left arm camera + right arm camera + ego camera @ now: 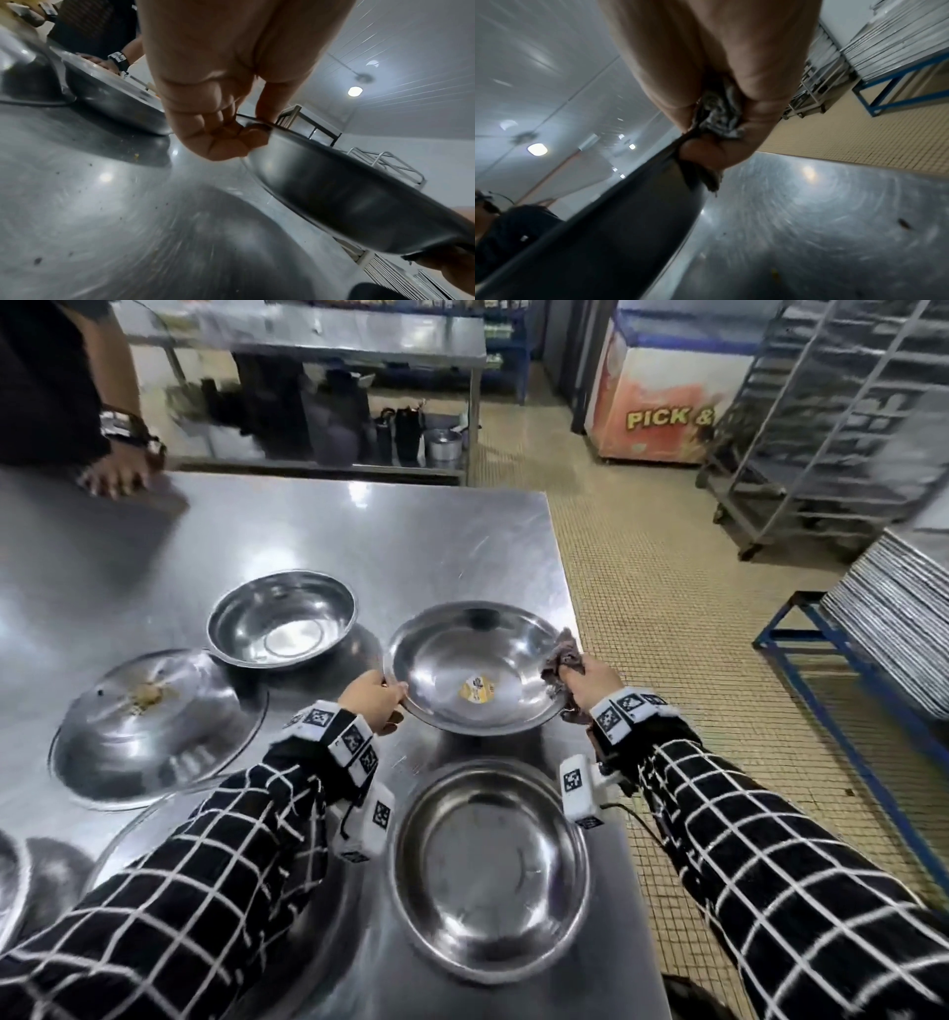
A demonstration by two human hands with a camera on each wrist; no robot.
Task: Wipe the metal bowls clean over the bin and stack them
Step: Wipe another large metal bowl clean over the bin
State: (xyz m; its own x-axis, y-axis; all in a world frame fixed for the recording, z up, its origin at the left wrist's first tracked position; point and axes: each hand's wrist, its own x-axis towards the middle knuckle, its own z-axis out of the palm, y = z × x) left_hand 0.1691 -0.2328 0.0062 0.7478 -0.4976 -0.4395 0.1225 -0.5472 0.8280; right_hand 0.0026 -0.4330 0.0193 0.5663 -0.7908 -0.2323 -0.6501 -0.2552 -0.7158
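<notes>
Bowl (475, 667) held at both rims: my left grip (374, 700) pinches bare, right grip (590, 680) through cloth (562, 654); cloth side may slip, dropping bowl onto tabletop (359, 531) below.

A silver-grey metal bowl (475, 667) carries a yellow-and-white sticker (476, 689) at its centre; a brownish-grey cloth (562, 654) sits bunched at its rim. Both sleeves (770, 855) show a black fabric crossed by a white grid, and the white wrist bands (624, 711) bear black square code markers. The table (421, 541) is brushed silver steel. A yellowish-brown smear marks the upturned silver bowl (146, 726). The floor (662, 588) is a mosaic of small beige tiles. A blue metal frame (842, 670) stands on it, and an orange-and-white freezer (662, 403) shows yellow lettering.
</notes>
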